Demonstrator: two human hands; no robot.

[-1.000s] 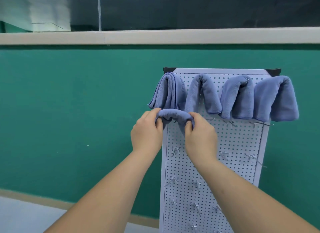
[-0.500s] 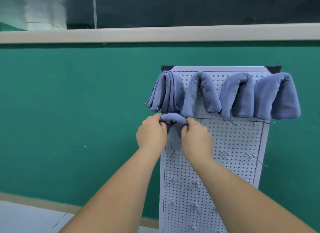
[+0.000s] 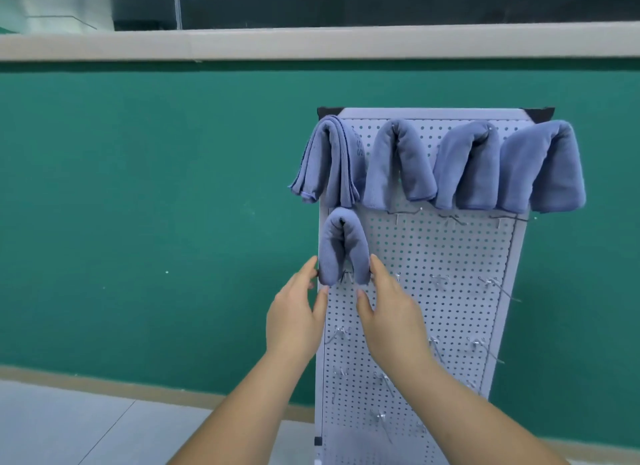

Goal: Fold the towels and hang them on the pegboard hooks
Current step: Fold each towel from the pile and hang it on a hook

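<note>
A small folded blue towel (image 3: 341, 245) hangs draped over a hook at the left of the second row on the white pegboard (image 3: 443, 257). My left hand (image 3: 298, 312) is just below and left of it, fingers straight, fingertips by its left end. On the other side my right hand (image 3: 388, 312) mirrors it, fingers straight beside the right end. Neither hand grips the towel. Several more folded blue towels (image 3: 398, 167) hang side by side along the top row.
Bare metal hooks (image 3: 491, 286) stick out of the pegboard in the lower rows. The board leans against a green wall (image 3: 156, 205) with a pale ledge above. Light floor tiles (image 3: 69, 426) lie at the lower left.
Both hands let go of the small towel, which now hangs on its hook, and moved down to its lower ends with fingers straightened.
</note>
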